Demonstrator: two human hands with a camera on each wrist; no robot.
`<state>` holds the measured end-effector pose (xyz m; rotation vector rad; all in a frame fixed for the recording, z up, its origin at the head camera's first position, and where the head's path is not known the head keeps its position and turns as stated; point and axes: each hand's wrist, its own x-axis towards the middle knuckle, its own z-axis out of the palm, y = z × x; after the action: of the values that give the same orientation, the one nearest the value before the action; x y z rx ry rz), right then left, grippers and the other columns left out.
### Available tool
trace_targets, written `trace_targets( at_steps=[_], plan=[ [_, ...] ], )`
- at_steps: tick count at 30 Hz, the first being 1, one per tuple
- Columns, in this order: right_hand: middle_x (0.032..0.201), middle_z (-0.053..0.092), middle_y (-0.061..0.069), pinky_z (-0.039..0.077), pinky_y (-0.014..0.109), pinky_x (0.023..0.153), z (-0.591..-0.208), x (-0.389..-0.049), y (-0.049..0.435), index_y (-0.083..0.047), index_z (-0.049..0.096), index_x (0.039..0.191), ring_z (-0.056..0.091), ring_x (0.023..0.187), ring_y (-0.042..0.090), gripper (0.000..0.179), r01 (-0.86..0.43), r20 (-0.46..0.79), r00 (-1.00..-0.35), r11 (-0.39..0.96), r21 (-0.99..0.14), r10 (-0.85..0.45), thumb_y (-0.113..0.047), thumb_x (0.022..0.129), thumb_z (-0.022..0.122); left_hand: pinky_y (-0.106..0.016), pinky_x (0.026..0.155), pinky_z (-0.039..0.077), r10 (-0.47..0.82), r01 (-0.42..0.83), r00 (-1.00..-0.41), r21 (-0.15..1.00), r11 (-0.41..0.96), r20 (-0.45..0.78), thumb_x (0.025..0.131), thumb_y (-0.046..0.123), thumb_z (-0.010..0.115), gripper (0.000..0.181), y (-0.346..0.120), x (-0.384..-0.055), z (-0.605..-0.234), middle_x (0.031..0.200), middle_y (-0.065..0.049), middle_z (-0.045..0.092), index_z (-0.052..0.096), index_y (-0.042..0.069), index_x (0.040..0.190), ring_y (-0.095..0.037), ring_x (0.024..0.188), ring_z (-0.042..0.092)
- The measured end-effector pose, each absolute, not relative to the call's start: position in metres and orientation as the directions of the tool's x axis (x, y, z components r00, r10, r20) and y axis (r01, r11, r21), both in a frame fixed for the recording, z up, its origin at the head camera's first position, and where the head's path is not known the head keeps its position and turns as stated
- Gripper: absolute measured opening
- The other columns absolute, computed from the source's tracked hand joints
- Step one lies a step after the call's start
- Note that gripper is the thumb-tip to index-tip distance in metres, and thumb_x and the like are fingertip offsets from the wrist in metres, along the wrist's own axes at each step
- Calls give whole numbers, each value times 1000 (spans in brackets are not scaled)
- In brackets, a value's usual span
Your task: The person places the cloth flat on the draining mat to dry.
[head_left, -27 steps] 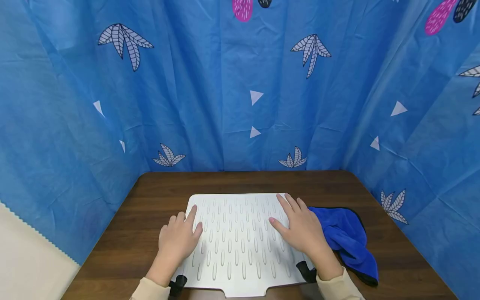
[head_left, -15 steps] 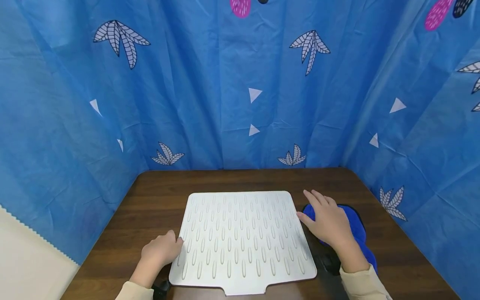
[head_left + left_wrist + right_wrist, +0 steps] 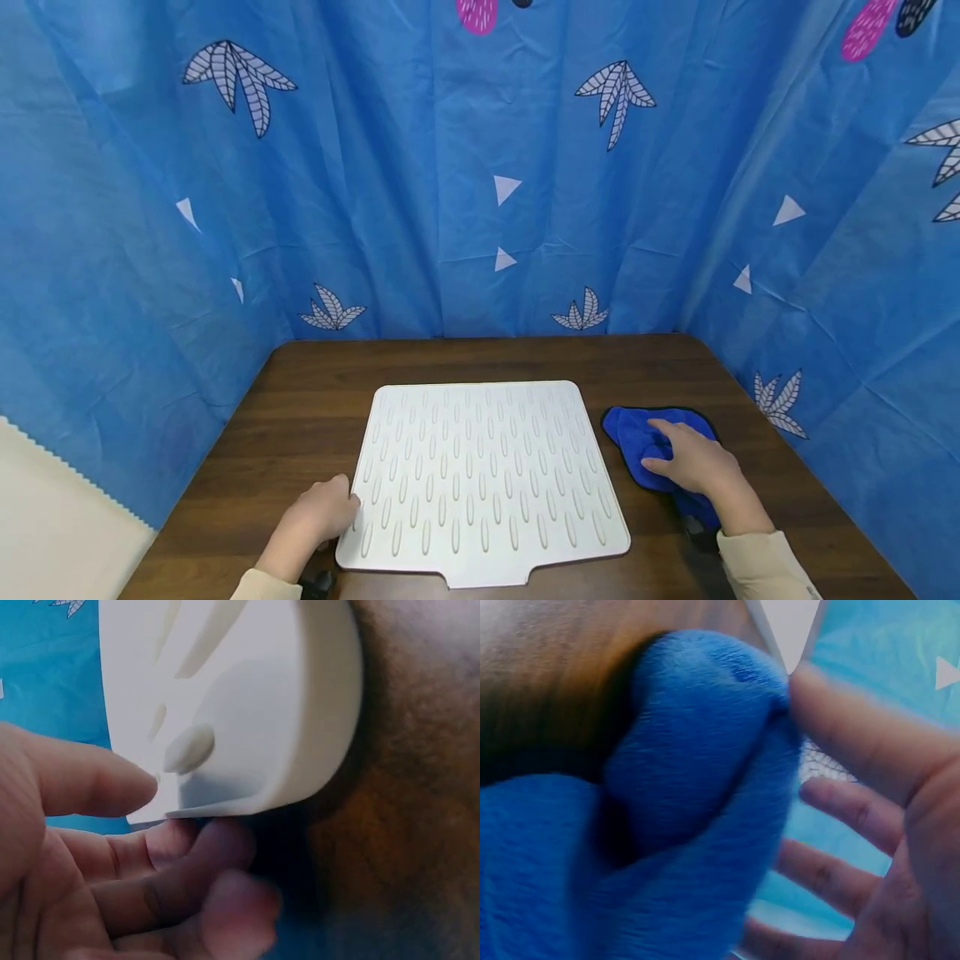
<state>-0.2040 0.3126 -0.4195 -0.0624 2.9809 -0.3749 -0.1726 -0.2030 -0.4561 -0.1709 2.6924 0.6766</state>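
Note:
A white board [image 3: 483, 483] with rows of raised oval ridges lies flat on the wooden table, its short tab toward the front. At its left edge, my left hand [image 3: 318, 512] pinches the rim. The left wrist view shows the thumb [image 3: 112, 784] on the board's upper side and curled fingers [image 3: 176, 889] under the edge. A crumpled blue cloth [image 3: 633, 433] with a dark border sits to the right of the board. Over it is my right hand [image 3: 697, 462], fingers spread and loosely bent. In the right wrist view the thumb [image 3: 870, 735] is close to the cloth's fold [image 3: 705, 735]; contact is unclear.
The brown table [image 3: 315, 417] has rounded far corners. Blue patterned curtains [image 3: 397, 183] hang behind it and along both sides. A cream-coloured surface [image 3: 60, 508] shows at the lower left. Dark wrist straps [image 3: 318, 583] sit at the wrists.
My right hand has moved right, off the board and over the blue cloth. My left hand has slid from the board's upper left down to its lower left edge and curled there.

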Motion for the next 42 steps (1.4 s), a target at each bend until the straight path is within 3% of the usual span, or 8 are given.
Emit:
trace_targets(
  at_steps=[4, 8, 18, 24, 29, 37, 42],
  plan=[
    [143, 44, 36, 33, 75, 99, -428, -205, 319, 0, 46, 144, 39, 131, 57, 77, -49, -148, -984, 954, -295, -97, -43, 87, 73, -22, 38, 39, -11, -183, -937, 464, 867, -349, 95, 8, 45, 27, -203, -171, -463, 66, -12, 55, 55, -12, 109, -15, 40, 48],
    [139, 47, 36, 35, 74, 99, -432, -206, 322, 0, 52, 139, 41, 129, 58, 64, -52, -155, -983, 958, -281, -99, -34, 89, 72, -22, 37, 39, -4, -163, -945, 464, 871, -326, 93, 5, 47, 23, -201, -169, -466, 65, -12, 55, 56, -11, 107, -15, 39, 50],
    [120, 62, 31, 46, 67, 88, -436, -207, 327, 3, 59, 122, 56, 112, 53, 33, -80, -99, -988, 948, -308, -115, -7, 92, 67, -23, 39, 42, -26, -177, -942, 426, 887, -335, 93, 5, 50, 23, -199, -169, -468, 67, -13, 54, 56, -12, 106, -16, 41, 55],
    [118, 63, 32, 44, 69, 82, -427, -211, 336, 1, 56, 124, 61, 103, 49, 31, -70, -49, -995, 937, -342, -92, -4, 94, 62, -26, 39, 46, -22, -160, -953, 437, 885, -303, 93, 4, 48, 21, -202, -175, -470, 69, -13, 54, 56, -12, 103, -19, 42, 57],
    [122, 60, 34, 43, 63, 76, -412, -215, 335, 1, 51, 130, 61, 98, 47, 35, -52, 20, -999, 927, -372, -48, -7, 97, 59, -27, 39, 46, -22, -165, -950, 436, 885, -313, 93, 2, 47, 21, -202, -178, -465, 68, -14, 55, 57, -12, 104, -19, 41, 58],
    [122, 59, 32, 45, 70, 86, -374, -231, 289, 1, 51, 131, 60, 103, 48, 34, -144, 188, -980, 905, -400, -73, -6, 98, 57, -26, 40, 47, -32, -180, -939, 411, 894, -342, 94, 2, 46, 19, -202, -179, -460, 67, -14, 56, 58, -11, 102, -19, 42, 59],
    [122, 62, 26, 47, 65, 90, -354, -240, 237, -4, 55, 129, 61, 106, 42, 32, -235, 241, -960, 886, -400, -146, -6, 98, 59, -26, 40, 46, -29, -173, -941, 407, 897, -336, 95, 2, 46, 18, -200, -177, -457, 65, -14, 55, 59, -10, 99, -20, 42, 58]
  ],
)
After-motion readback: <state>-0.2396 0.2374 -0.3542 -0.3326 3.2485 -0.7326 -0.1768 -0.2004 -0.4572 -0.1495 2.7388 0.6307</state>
